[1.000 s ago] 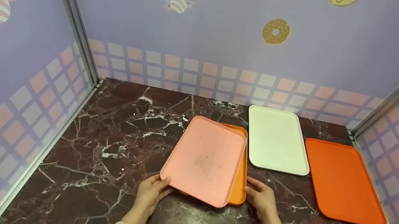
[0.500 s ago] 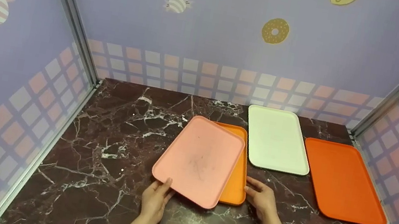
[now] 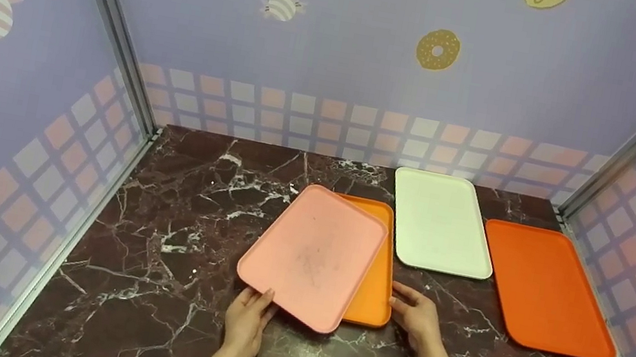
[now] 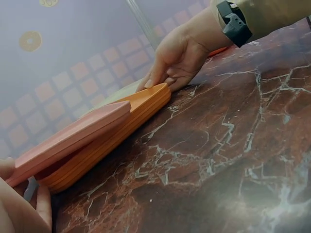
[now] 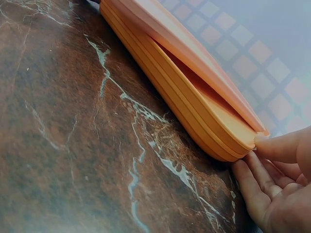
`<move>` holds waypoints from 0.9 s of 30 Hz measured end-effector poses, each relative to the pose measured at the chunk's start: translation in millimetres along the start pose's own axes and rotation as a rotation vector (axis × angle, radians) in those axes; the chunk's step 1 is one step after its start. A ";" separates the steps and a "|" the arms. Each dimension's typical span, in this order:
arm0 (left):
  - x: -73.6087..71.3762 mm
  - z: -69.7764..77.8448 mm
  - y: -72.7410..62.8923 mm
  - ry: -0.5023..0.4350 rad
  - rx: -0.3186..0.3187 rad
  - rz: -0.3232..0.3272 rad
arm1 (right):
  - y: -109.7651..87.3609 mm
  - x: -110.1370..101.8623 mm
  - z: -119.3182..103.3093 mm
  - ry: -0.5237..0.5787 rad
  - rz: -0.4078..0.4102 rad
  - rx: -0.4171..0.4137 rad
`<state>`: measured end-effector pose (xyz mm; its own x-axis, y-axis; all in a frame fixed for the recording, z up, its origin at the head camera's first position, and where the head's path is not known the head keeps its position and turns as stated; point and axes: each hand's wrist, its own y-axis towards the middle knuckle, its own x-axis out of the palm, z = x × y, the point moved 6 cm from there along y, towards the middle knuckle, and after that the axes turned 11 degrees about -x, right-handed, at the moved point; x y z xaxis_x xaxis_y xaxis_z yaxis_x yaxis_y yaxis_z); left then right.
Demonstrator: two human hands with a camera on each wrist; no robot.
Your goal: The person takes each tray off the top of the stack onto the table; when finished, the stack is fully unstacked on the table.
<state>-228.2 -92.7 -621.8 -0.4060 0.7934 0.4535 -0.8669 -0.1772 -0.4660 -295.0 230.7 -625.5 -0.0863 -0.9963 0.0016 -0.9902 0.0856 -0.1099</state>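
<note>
My left hand (image 3: 244, 326) grips the near edge of a pink tray (image 3: 312, 249), thumb on top of the rim and fingers beneath. The tray lies askew over a stack of orange trays (image 3: 376, 280), its near left corner jutting past them. In the left wrist view a gap shows between the raised near side of the pink tray (image 4: 73, 141) and the stack (image 4: 116, 138). My right hand (image 3: 419, 319) holds the stack's near right corner. The right wrist view has its thumb (image 5: 282, 145) on the upper rim and fingers lower against the side.
Behind the stack to the right lies a white tray (image 3: 443, 223). Farther right, a red-orange tray (image 3: 550, 291) lies near the right wall. Patterned panels surround the dark marbled tabletop (image 3: 160, 294) at the back and both sides.
My left hand has drawn the near end of the pink tray to the left, turning it and uncovering more of the orange stack. The right hand stays in place.
</note>
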 end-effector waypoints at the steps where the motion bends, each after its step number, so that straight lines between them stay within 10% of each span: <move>1: -0.9 0.9 0.0 -0.024 -0.003 -0.007 | 0.2 0.0 0.1 0.001 0.002 0.002; 10: -2.2 6.1 0.5 -0.125 0.005 -0.105 | -0.7 0.1 -1.4 0.005 0.005 0.016; 27: -9.4 29.8 5.8 -0.313 0.077 -0.080 | -1.8 -0.3 -1.8 0.005 0.002 0.001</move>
<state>-238.0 -118.5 -606.2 -0.3949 0.5914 0.7031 -0.9139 -0.1749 -0.3663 -293.4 230.9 -623.5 -0.0885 -0.9961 0.0064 -0.9900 0.0872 -0.1111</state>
